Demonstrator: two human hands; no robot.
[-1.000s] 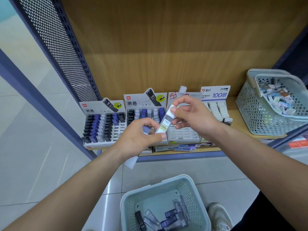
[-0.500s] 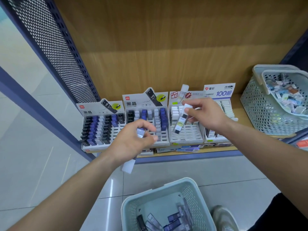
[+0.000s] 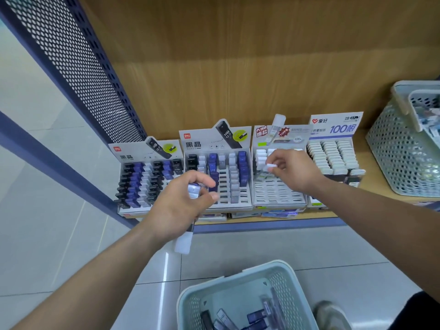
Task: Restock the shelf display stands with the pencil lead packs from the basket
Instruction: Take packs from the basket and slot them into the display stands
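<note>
Several cardboard display stands sit in a row on the low wooden shelf. My right hand (image 3: 292,169) pinches the white cap of a clear lead pack (image 3: 267,170), whose lower end sits in a slot of the third stand (image 3: 278,198). My left hand (image 3: 183,206) hovers before the second stand (image 3: 235,201) and grips a bundle of lead packs (image 3: 194,190); a purple end shows above the fist and a white end below it. On the floor stands the pale green basket (image 3: 190,303) with several dark and purple packs inside.
The leftmost stand (image 3: 142,182) is nearly full of black, purple and white packs. A fourth stand (image 3: 333,158) at the right holds white packs. A second mesh basket (image 3: 395,163) stands on the shelf's right end. A perforated metal panel (image 3: 78,67) borders the left. My shoe (image 3: 331,315) is beside the floor basket.
My right hand has carried the clear pack away from my left hand, to the right and down into the third stand. My left hand stayed near the second stand with its bundle.
</note>
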